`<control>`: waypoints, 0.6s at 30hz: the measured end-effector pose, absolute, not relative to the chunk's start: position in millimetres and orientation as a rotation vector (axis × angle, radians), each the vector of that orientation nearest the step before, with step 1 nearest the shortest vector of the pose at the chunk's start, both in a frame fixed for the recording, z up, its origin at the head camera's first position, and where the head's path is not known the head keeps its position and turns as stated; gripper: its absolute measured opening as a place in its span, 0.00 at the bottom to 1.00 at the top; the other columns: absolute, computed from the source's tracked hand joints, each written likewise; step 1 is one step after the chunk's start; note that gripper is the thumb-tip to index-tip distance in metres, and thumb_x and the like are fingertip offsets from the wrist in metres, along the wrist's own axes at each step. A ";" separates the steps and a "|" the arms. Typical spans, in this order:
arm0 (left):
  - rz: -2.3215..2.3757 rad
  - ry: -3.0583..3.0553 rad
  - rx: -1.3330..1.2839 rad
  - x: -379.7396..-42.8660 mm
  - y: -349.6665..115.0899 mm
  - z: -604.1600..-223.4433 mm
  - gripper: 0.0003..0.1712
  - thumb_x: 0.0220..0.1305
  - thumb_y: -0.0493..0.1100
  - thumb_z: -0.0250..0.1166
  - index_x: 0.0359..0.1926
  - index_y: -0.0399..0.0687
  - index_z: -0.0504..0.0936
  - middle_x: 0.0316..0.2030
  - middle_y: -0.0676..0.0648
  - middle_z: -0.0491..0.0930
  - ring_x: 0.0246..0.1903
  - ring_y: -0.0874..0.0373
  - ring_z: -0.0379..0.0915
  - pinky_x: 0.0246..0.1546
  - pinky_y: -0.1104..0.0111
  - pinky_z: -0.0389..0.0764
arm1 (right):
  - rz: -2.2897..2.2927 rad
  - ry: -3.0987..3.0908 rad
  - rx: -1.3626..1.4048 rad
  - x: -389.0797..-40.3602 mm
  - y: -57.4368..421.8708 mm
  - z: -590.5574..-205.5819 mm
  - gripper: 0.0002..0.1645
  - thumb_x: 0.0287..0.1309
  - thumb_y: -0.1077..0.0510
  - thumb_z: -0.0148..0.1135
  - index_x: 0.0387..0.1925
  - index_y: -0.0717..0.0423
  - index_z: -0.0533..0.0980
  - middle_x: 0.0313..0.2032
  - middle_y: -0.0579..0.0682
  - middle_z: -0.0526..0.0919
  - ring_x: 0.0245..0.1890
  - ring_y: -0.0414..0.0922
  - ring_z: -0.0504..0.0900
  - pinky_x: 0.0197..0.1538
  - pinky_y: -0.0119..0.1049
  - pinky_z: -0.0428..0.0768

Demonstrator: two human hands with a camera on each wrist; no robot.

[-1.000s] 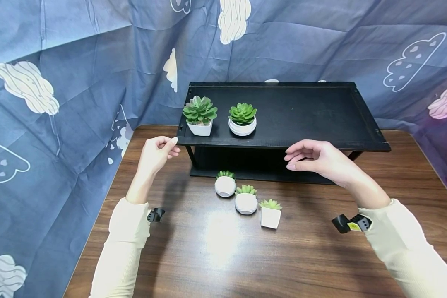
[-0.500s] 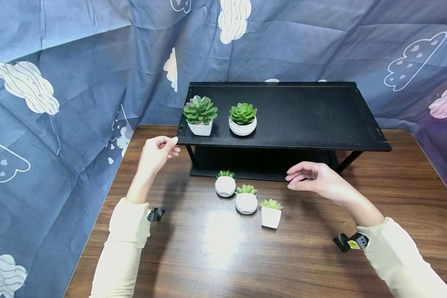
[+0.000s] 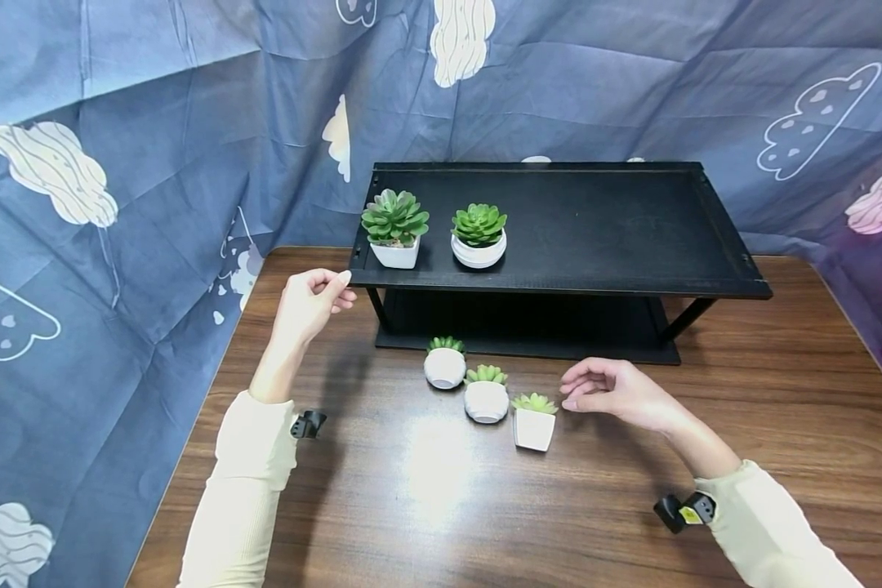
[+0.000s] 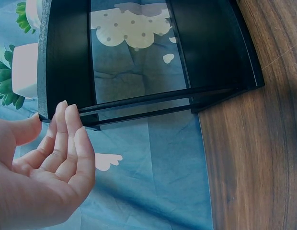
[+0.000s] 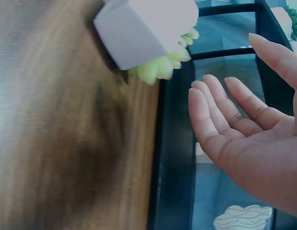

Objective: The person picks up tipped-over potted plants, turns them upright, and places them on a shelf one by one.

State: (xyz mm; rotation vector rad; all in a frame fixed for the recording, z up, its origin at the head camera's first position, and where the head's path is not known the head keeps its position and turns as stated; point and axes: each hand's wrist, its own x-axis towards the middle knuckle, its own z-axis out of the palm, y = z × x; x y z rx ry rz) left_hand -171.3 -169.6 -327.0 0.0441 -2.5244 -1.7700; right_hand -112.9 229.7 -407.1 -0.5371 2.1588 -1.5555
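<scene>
My left hand pinches the front left corner of a black two-tier shelf, thumb above and fingers below, as the left wrist view shows. My right hand hovers with loosely bent fingers just right of a pale green succulent in a square white pot; nothing is in its grasp. Left of that pot stand two succulents in round white pots, one in the middle and one nearest the shelf. On the upper tier sit a large succulent in a square pot and a green succulent in a round bowl.
The shelf stands on a brown wooden table, its lower tier below the top board. Behind and to the left hangs a blue cloth with white cloud prints. Glare lies on the table in front of the pots.
My right hand has come down and back from in front of the shelf's upper edge to beside the square-potted small succulent. My left hand and all the pots have stayed put.
</scene>
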 end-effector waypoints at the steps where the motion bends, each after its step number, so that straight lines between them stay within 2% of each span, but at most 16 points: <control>1: -1.766 -2.524 0.042 -170.8 -169.0 -326.4 0.16 0.64 0.36 0.55 0.35 0.20 0.75 0.23 0.36 0.81 0.18 0.65 0.77 0.22 0.79 0.74 | -1.556 2.152 -0.542 -111.7 229.5 -409.3 0.18 0.51 0.68 0.63 0.42 0.75 0.70 0.34 0.63 0.80 0.35 0.41 0.82 0.37 0.29 0.77; 6: -1.749 -2.533 0.039 -166.4 -166.0 -320.4 0.15 0.64 0.35 0.54 0.35 0.20 0.75 0.25 0.32 0.80 0.19 0.64 0.77 0.22 0.79 0.74 | -1.564 2.115 -0.529 -106.2 229.3 -418.2 0.18 0.51 0.68 0.63 0.41 0.77 0.69 0.34 0.64 0.80 0.35 0.40 0.81 0.36 0.29 0.78; 18: -1.769 -2.534 0.050 -166.5 -166.0 -320.4 0.15 0.65 0.36 0.55 0.36 0.20 0.74 0.23 0.37 0.81 0.18 0.67 0.76 0.22 0.79 0.74 | -1.507 2.092 -0.373 -96.3 226.5 -436.4 0.20 0.49 0.63 0.67 0.38 0.75 0.71 0.31 0.57 0.80 0.32 0.38 0.79 0.34 0.30 0.78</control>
